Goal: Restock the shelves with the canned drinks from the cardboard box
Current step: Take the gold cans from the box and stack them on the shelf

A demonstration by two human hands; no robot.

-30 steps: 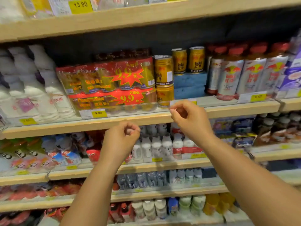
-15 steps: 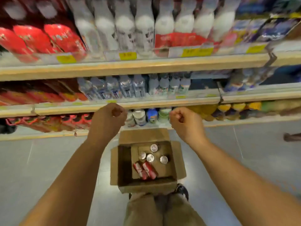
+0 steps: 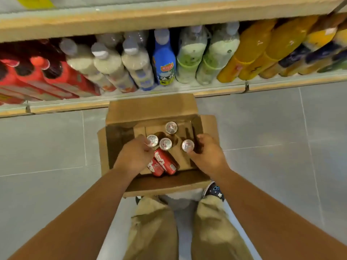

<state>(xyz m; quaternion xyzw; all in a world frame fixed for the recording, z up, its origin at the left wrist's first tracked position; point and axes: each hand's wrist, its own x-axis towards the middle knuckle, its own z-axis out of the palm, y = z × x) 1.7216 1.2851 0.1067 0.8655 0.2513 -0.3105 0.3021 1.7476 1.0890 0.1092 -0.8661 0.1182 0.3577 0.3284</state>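
An open cardboard box (image 3: 150, 106) sits on the floor in front of my feet. Several cans stand upright inside it with silver tops showing, and two red cans (image 3: 163, 164) lie on their sides near the front wall. My left hand (image 3: 134, 156) is down in the box, its fingertips closed on the left upright can (image 3: 152, 140). My right hand (image 3: 209, 153) curls around the right upright can (image 3: 187, 145). Two more upright cans, one (image 3: 165, 143) in the middle and one (image 3: 171, 127) at the back, stand untouched.
The bottom shelf (image 3: 216, 90) runs just behind the box, packed with red-labelled bottles (image 3: 47, 76), pale milky bottles (image 3: 110, 66), a blue bottle (image 3: 163, 61) and orange bottles (image 3: 249, 53). A higher shelf edge (image 3: 131, 19) overhangs them. Grey floor tiles (image 3: 47, 143) surround the box.
My view dropped from the upper shelves to the floor. Both hands came down from shelf height into the box and closed on upright cans.
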